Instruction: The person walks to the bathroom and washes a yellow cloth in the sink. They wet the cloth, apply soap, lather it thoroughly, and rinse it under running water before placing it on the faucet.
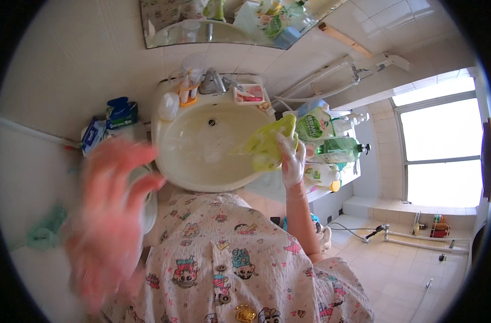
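Note:
A wet yellow-green cloth (265, 143) hangs from my right hand (290, 157) over the right side of the washbasin (237, 177). White foam covers that hand and clings to the cloth. My left hand (112, 202) is raised to the left of the basin, close to the camera and blurred by motion. Its fingers are spread, and I see nothing held in them. A little foam lies in the bowl below the drain hole (212, 121). At the back rim stands a chrome faucet (217, 82).
On the rim are a cup holder with toothbrushes (188, 91) and a soap dish (249, 95). Several bottles, one a green pump bottle (338, 150), crowd the right-hand shelf. Tissue packs (120, 113) sit at left, and a mirror (225, 28) hangs above.

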Demonstrator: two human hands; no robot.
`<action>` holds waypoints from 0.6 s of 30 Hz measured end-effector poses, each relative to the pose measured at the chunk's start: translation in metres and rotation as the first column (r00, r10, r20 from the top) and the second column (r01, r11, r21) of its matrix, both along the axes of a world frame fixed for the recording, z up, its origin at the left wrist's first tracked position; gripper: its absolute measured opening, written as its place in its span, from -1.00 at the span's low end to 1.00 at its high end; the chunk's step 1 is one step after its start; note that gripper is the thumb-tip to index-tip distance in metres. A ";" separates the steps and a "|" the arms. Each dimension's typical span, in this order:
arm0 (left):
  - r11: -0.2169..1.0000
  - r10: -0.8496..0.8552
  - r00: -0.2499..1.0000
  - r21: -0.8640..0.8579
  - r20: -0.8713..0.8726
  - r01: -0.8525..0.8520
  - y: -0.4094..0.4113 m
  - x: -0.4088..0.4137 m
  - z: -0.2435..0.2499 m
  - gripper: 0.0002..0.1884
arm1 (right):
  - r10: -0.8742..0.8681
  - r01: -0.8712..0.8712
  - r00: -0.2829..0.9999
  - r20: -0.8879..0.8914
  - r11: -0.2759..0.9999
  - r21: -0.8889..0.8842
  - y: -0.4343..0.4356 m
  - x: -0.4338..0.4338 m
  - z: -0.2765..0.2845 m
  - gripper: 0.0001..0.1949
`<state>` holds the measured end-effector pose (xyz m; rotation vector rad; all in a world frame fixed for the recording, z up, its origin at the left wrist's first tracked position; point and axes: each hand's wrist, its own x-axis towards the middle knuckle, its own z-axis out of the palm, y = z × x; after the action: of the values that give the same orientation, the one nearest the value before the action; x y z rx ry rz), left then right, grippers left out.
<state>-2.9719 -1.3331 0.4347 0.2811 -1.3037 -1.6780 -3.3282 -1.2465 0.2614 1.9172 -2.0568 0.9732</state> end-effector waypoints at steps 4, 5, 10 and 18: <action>0.997 0.067 0.998 0.036 -0.019 -0.066 0.013 -0.006 0.060 -0.70 | -0.037 0.037 0.998 0.050 0.999 0.001 0.006 0.005 0.005 -0.52; 0.996 0.054 0.998 0.074 -0.041 -0.051 0.013 -0.009 0.063 -0.70 | -0.033 0.031 0.996 0.079 0.999 0.034 0.007 0.006 0.002 -0.55; 0.953 0.023 0.996 0.301 -0.089 0.005 0.016 0.006 0.047 -0.61 | -0.031 0.028 0.999 0.035 0.997 0.075 0.012 0.009 -0.011 -0.50; 0.883 -0.024 0.980 0.463 0.198 -0.072 0.012 0.013 0.054 -0.74 | -0.055 0.031 0.829 0.556 0.998 0.052 0.013 0.018 -0.020 -0.57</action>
<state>-2.9589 -1.3210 0.4891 0.7669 -1.0070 -1.9698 -3.3104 -1.2333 0.2417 1.7301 -2.4106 1.6532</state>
